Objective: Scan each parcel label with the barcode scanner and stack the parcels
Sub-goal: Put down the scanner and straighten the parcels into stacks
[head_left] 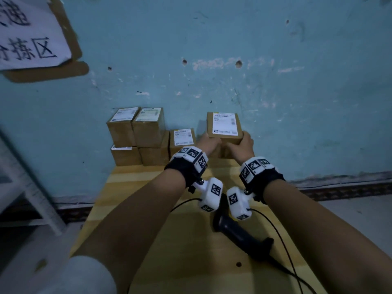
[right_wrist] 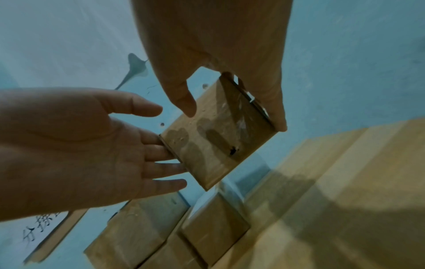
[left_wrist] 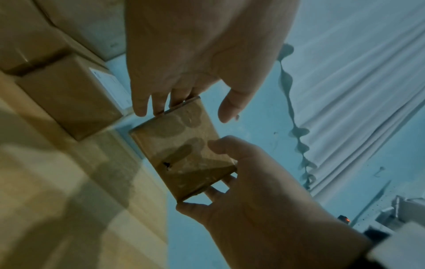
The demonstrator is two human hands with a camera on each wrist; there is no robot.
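I hold a brown cardboard parcel (head_left: 224, 128) with a white label on top, lifted above the far end of the wooden table (head_left: 180, 262), close to the blue wall. My left hand (head_left: 209, 142) supports its left edge with straight fingers (right_wrist: 161, 154), thumb apart. On the parcel's right edge my right hand (head_left: 246, 141) grips it, thumb (right_wrist: 188, 107) on the underside. The wrist views show the parcel's plain underside (left_wrist: 184, 154) in the air. Left of it stand stacked parcels (head_left: 137, 134) and a lower labelled one (head_left: 183, 139). The black barcode scanner (head_left: 239, 232) lies on the table under my wrists.
The blue wall (head_left: 275, 81) rises right behind the parcels. A paper sign (head_left: 31, 35) on cardboard hangs at upper left. A grey metal frame (head_left: 31, 187) stands left of the table. Black cables (head_left: 286, 262) run across the table's near right part.
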